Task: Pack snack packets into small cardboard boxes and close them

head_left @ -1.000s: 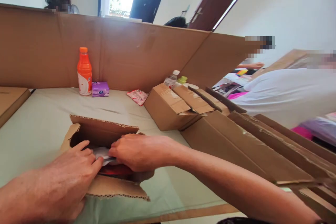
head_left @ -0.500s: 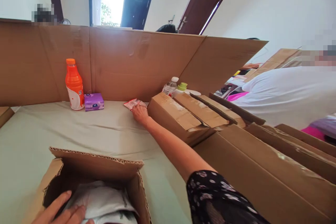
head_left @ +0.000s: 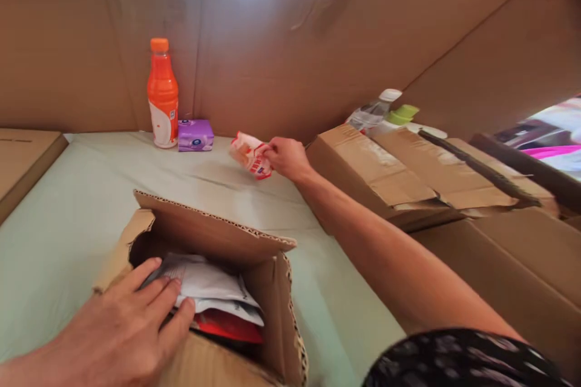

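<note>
My right hand pinches the right end of a small red-and-white plastic packet, which looks raised off the pale green cloth. What the packet contains cannot be read. An open cardboard box stands in front of me, its far flap upright. White pouches and a red packet lie inside it. My left hand rests over the box's left side, fingers spread, the fingertips touching or just above the white pouches; it grips nothing.
An orange bottle and a purple tissue pack stand by the cardboard wall. Cardboard boxes line the right, with a clear bottle and green-capped container behind. A flat carton lies left.
The view has tilted down. My right hand has lifted the red-and-white packet from beside the boxes. More of my left hand and the red packet in the box now shows.
</note>
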Available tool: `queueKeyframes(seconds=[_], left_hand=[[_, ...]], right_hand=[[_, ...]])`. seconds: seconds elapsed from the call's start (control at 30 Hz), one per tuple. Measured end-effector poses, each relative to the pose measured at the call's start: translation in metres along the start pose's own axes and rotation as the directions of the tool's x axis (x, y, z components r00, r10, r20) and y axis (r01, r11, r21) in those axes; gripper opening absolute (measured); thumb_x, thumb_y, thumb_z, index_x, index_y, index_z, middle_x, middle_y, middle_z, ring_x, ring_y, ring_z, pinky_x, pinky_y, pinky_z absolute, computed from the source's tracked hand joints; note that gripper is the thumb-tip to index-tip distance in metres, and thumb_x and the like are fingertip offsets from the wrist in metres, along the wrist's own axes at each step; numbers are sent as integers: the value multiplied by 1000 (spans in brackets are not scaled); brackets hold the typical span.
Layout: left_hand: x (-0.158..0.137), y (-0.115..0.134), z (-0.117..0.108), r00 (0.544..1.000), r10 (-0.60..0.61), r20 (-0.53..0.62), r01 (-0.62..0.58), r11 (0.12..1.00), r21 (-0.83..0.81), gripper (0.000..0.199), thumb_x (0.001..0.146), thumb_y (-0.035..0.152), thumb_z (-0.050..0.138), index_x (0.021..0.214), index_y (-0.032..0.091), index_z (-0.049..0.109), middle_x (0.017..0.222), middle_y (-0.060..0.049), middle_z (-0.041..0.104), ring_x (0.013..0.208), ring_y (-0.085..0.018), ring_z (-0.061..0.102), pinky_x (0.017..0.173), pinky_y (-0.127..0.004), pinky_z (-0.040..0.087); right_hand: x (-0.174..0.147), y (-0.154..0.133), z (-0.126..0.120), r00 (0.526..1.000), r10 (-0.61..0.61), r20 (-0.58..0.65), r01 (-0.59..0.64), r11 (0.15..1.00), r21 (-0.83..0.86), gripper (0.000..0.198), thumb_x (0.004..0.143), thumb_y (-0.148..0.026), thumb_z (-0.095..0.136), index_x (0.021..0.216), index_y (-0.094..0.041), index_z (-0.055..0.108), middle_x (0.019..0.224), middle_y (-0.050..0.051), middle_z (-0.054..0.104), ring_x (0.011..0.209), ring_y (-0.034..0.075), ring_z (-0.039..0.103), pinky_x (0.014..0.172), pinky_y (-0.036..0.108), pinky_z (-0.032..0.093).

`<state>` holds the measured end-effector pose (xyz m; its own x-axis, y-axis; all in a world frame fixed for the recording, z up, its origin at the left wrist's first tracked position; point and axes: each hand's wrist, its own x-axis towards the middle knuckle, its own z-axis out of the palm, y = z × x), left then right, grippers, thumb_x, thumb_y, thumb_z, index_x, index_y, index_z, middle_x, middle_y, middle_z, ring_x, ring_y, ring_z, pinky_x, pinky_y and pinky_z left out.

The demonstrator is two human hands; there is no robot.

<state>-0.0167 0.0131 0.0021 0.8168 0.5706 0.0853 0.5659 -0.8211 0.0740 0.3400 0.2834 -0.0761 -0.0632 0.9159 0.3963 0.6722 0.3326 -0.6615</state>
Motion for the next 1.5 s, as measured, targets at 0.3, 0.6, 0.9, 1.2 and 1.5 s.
queueKeyframes(seconds=[0.3,0.6,0.9,1.2,1.5], left_hand=[[9,16,-18,972,-82,221,72,996,56,57,74,21,64,129,9,63,122,-22,72,117,-37,68,123,-64,27],[5,31,-12,968,-144,205,95,968,230,61,69,20,65,129,9,63,103,-17,74,101,-35,70,123,-67,23],[-3,23,-6,993,-96,-71,111,958,265,43,63,13,64,105,10,70,86,-13,70,86,-32,67,117,-63,31],[-31,13,-26,927,-23,-375,103,976,194,42,79,3,55,119,11,66,127,-17,68,129,-34,58,117,-53,42],[-85,-18,10,710,-477,-517,347,877,-333,44,94,37,67,137,32,59,156,-9,49,137,-33,56,111,-52,51]], right_hand=[[-110,-168,-93,984,-112,-135,164,863,478,13,82,-41,77,82,-34,66,79,-2,71,65,20,64,56,35,52],[-142,-247,-71,854,-141,501,360,856,-372,21,91,-22,48,76,-24,63,64,2,68,56,17,60,54,29,38],[-133,-262,1,554,13,832,636,638,-434,30,97,-9,46,109,-10,74,101,19,79,96,30,76,75,32,49],[-129,-261,-17,560,39,828,570,707,-419,26,97,-18,54,110,-12,75,100,16,80,94,29,77,72,31,51],[-214,-199,-99,936,-349,36,349,937,20,16,95,-27,65,110,-23,72,110,6,79,99,20,74,85,29,59]])
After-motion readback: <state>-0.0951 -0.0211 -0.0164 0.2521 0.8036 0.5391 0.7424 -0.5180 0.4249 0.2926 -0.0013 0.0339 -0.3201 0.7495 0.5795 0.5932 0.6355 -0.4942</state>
